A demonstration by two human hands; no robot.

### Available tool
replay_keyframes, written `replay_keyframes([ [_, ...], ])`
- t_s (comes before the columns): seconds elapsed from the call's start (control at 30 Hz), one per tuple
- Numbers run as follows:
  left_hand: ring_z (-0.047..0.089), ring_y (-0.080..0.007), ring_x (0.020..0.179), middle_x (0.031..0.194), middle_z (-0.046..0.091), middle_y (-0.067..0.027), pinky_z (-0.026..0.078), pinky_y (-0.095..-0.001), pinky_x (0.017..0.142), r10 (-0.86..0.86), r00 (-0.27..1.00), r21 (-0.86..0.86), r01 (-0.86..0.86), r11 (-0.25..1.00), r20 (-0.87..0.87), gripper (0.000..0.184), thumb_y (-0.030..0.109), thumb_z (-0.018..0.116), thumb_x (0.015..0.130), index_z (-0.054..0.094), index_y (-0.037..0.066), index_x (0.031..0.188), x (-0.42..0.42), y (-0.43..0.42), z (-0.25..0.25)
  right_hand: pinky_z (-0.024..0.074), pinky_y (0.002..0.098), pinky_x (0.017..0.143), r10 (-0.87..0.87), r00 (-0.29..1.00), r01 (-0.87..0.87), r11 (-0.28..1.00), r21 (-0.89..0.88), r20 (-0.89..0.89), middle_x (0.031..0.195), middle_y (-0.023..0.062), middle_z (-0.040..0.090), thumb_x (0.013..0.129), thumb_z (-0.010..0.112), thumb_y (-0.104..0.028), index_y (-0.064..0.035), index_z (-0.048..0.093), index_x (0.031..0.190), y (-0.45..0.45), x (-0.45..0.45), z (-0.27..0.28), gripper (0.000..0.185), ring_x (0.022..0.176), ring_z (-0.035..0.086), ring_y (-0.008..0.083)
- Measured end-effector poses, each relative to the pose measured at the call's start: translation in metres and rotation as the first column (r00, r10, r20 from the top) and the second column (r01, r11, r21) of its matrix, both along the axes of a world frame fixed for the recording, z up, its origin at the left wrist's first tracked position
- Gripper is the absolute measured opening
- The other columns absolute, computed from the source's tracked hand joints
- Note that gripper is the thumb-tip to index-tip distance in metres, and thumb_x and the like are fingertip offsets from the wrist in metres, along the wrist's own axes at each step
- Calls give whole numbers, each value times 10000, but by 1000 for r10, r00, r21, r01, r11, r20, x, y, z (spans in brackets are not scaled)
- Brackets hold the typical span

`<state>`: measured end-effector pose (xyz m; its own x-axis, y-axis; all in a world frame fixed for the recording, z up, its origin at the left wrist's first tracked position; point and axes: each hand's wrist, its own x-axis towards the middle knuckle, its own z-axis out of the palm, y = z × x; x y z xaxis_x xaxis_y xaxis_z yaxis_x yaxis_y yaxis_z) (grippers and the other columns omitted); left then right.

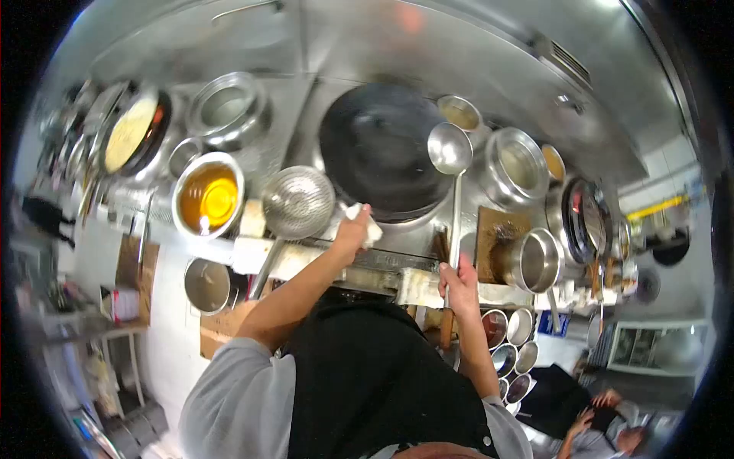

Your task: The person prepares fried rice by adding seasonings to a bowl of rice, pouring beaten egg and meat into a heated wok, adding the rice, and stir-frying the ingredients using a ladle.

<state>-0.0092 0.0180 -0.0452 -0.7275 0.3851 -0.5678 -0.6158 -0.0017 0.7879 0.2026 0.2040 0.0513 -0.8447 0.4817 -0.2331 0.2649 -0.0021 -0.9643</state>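
My left hand (350,236) is closed on a white cloth (372,231) at the near-left rim of a large dark wok (381,149). Whether it also grips the wok's edge through the cloth is hidden. My right hand (460,288) is wrapped round the long handle of a steel ladle (449,148). The ladle's bowl is raised in front of the wok's right side. A perforated strainer (299,203) lies left of my left hand, its handle pointing toward me.
To the left stand a bowl of amber oil (208,196) and a lidless steel pot (225,109). At the right are another pot (518,164), a saucepan (535,260) and a brown board (498,233). Several seasoning containers (520,326) sit low right; another person (604,428) is beyond.
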Motion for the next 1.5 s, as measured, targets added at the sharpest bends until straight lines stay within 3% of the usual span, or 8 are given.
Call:
replay_keyframes([
  [0.23, 658, -196, 790, 973, 693, -97, 549, -361, 700, -22, 998, 157, 29, 987, -51, 421, 82, 719, 810, 623, -7, 1210, 77, -206, 10, 407, 246, 469, 461, 886, -461, 887, -9, 43, 706, -5, 536, 997, 589, -85, -69, 418, 1537, -160, -91, 5, 566, 518, 496, 85],
  [0.43, 675, -202, 868, 1033, 719, -84, 549, -351, 766, 157, 968, -131, -185, 974, -197, 474, 124, 819, 752, 663, 47, 1193, 139, -376, -38, 417, 259, 462, 722, 667, -727, 685, -50, 186, 712, -8, 544, 988, 614, -117, -119, 502, 1503, -281, -200, -24, 527, 500, 496, 93],
  [0.57, 686, -204, 858, 1031, 718, -101, 558, -360, 776, 298, 954, -85, -298, 951, -5, 480, 111, 810, 780, 645, 20, 1221, 164, -442, -50, 418, 266, 461, 749, 613, -768, 640, -36, 252, 686, -16, 529, 987, 617, -126, -97, 569, 1428, -324, -235, -49, 444, 491, 494, 96],
  [0.67, 685, -219, 884, 1023, 709, -86, 556, -366, 783, 605, 795, -177, -602, 779, -41, 474, 28, 764, 796, 605, 5, 1241, 185, -459, -31, 418, 268, 456, 735, 629, -753, 657, -38, 254, 660, -26, 522, 985, 627, -142, -88, 624, 1346, -340, -247, -55, 365, 478, 490, 90],
  [0.93, 676, -218, 855, 977, 704, -85, 545, -338, 790, 689, 724, -124, -681, 722, 35, 407, 11, 729, 816, 610, 1, 1205, 200, -475, -45, 435, 257, 452, 712, 619, -749, 662, -23, 331, 677, -18, 529, 979, 628, -142, -79, 650, 1237, -355, -260, -63, 267, 507, 494, 82],
  [1.13, 697, -234, 969, 1072, 738, -123, 538, -377, 861, 376, 893, -392, -446, 804, -246, 498, 150, 808, 792, 645, 21, 1245, 155, -447, -64, 428, 295, 445, 725, 651, -627, 681, -379, 225, 688, -6, 544, 1013, 586, -189, -73, 615, 1212, -337, -258, -75, 233, 477, 505, 120],
  [1.37, 678, -246, 1086, 1149, 726, -153, 515, -371, 959, -27, 910, -391, -150, 908, -413, 566, 190, 846, 784, 641, 12, 1281, 75, -323, 20, 398, 283, 487, 544, 837, -368, 477, -799, -60, 736, -12, 499, 1064, 514, -262, -112, 513, 1396, -255, -204, -19, 364, 533, 486, 116],
  [1.5, 709, -242, 931, 1039, 738, -151, 551, -381, 836, -235, 938, -266, 166, 950, -254, 462, 181, 799, 815, 649, -13, 1206, 42, -236, -13, 392, 269, 489, 433, 887, -359, 432, -827, -159, 718, -16, 470, 1082, 466, -264, -122, 451, 1500, -163, -148, 12, 441, 517, 479, 115],
])
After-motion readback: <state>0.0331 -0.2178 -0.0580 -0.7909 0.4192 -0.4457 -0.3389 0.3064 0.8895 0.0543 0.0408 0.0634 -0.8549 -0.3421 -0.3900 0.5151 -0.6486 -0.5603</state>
